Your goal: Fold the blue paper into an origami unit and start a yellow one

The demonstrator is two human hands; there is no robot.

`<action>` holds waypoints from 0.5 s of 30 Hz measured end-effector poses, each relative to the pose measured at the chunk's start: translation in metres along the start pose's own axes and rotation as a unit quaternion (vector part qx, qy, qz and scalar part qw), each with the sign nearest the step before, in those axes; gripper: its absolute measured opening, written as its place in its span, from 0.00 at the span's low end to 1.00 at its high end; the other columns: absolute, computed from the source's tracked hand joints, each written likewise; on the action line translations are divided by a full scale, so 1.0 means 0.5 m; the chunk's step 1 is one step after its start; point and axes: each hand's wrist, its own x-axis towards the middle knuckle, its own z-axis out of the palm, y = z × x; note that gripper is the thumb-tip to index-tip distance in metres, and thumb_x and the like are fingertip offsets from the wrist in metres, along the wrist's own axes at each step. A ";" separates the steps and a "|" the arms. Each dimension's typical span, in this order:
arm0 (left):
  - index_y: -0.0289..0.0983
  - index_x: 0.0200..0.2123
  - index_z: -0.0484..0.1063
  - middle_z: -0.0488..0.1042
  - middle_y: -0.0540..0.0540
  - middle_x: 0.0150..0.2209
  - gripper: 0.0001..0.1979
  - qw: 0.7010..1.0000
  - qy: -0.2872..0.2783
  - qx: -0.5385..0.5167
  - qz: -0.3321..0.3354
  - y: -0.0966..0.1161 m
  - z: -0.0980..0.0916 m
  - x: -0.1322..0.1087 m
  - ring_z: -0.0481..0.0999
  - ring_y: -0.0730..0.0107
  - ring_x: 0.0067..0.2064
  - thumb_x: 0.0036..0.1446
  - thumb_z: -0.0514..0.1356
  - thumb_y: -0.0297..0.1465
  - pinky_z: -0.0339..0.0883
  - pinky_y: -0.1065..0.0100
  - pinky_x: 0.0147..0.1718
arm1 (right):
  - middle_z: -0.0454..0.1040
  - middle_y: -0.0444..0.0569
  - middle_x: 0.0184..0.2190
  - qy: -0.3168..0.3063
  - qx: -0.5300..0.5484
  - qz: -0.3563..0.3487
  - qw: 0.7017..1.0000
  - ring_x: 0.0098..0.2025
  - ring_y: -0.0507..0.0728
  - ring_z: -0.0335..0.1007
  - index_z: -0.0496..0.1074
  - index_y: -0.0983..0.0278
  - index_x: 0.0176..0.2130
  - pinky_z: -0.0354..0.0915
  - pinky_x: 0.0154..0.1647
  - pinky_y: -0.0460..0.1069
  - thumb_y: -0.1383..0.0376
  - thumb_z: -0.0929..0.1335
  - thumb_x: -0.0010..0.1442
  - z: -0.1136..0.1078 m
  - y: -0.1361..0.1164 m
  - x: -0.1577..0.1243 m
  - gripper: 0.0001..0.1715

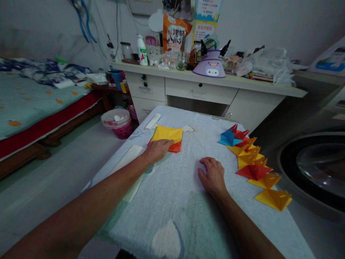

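My left hand (157,148) lies flat with its fingers stretched out on the near edge of a small stack of square paper sheets (167,135), yellow on top and orange beneath. My right hand (212,174) rests palm down on the pale blue cloth of the table (172,201), fingers loosely curled, holding nothing. To its right runs a row of several folded paper pieces (253,160) in blue, red, yellow and orange, ending near the table's right edge with a yellow one (273,198).
A white stick-shaped item (152,121), scissors (140,134), a crumpled white scrap (188,128) and white sheets (130,158) lie on the table. Behind stands a cluttered white desk (205,84). A pink bin (118,123) and bed (32,104) are left; a washing machine drum (315,169) is right.
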 end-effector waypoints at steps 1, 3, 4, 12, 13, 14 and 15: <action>0.38 0.56 0.69 0.76 0.39 0.52 0.21 1.000 0.004 0.009 -0.005 0.001 0.002 -0.002 0.75 0.56 0.53 0.62 0.48 0.28 0.66 0.59 0.51 | 0.71 0.53 0.49 0.002 -0.001 -0.002 1.000 0.48 0.63 0.63 0.72 0.62 0.47 0.56 0.50 0.58 0.64 0.66 0.58 0.000 0.001 0.000 0.17; 0.39 0.57 0.68 0.77 0.40 0.50 0.22 0.999 0.013 0.031 -0.017 0.003 0.002 -0.003 0.76 0.56 0.51 0.61 0.48 0.25 0.68 0.59 0.49 | 0.71 0.53 0.48 0.004 -0.002 -0.003 1.000 0.48 0.63 0.63 0.72 0.62 0.47 0.56 0.50 0.58 0.64 0.66 0.58 0.001 0.001 0.000 0.17; 0.39 0.56 0.69 0.78 0.40 0.49 0.23 0.999 0.018 0.039 -0.024 0.004 0.001 -0.002 0.76 0.56 0.50 0.60 0.48 0.24 0.68 0.60 0.48 | 0.71 0.53 0.48 0.003 -0.002 -0.003 1.000 0.48 0.63 0.63 0.72 0.62 0.47 0.56 0.50 0.58 0.64 0.66 0.58 0.001 0.001 0.000 0.17; 0.38 0.53 0.71 0.76 0.43 0.53 0.22 0.994 0.089 0.055 -0.017 0.036 -0.042 0.009 0.74 0.61 0.55 0.60 0.47 0.21 0.67 0.59 0.56 | 0.71 0.53 0.48 -0.002 0.004 0.001 1.000 0.48 0.63 0.63 0.72 0.62 0.47 0.56 0.51 0.58 0.64 0.66 0.58 -0.003 -0.003 0.000 0.17; 0.38 0.53 0.71 0.75 0.44 0.54 0.22 0.994 0.099 0.053 -0.007 0.046 -0.052 0.008 0.73 0.62 0.55 0.60 0.48 0.21 0.66 0.60 0.57 | 0.71 0.53 0.48 -0.002 0.006 0.002 1.000 0.48 0.64 0.63 0.72 0.62 0.47 0.56 0.51 0.58 0.64 0.66 0.58 -0.003 -0.002 0.000 0.17; 0.37 0.53 0.71 0.75 0.44 0.54 0.21 0.992 0.115 0.047 0.006 0.057 -0.063 0.005 0.74 0.63 0.55 0.60 0.48 0.21 0.65 0.59 0.58 | 0.71 0.53 0.48 -0.004 0.010 0.003 1.000 0.48 0.64 0.64 0.72 0.62 0.47 0.56 0.51 0.59 0.64 0.66 0.58 -0.002 -0.001 0.001 0.17; 0.36 0.52 0.72 0.76 0.43 0.53 0.20 0.988 0.146 0.030 0.026 0.070 -0.075 0.002 0.75 0.63 0.54 0.61 0.48 0.22 0.66 0.59 0.57 | 0.71 0.54 0.48 -0.003 0.017 0.006 1.000 0.48 0.64 0.64 0.72 0.63 0.47 0.57 0.51 0.59 0.64 0.65 0.58 -0.001 0.001 0.001 0.17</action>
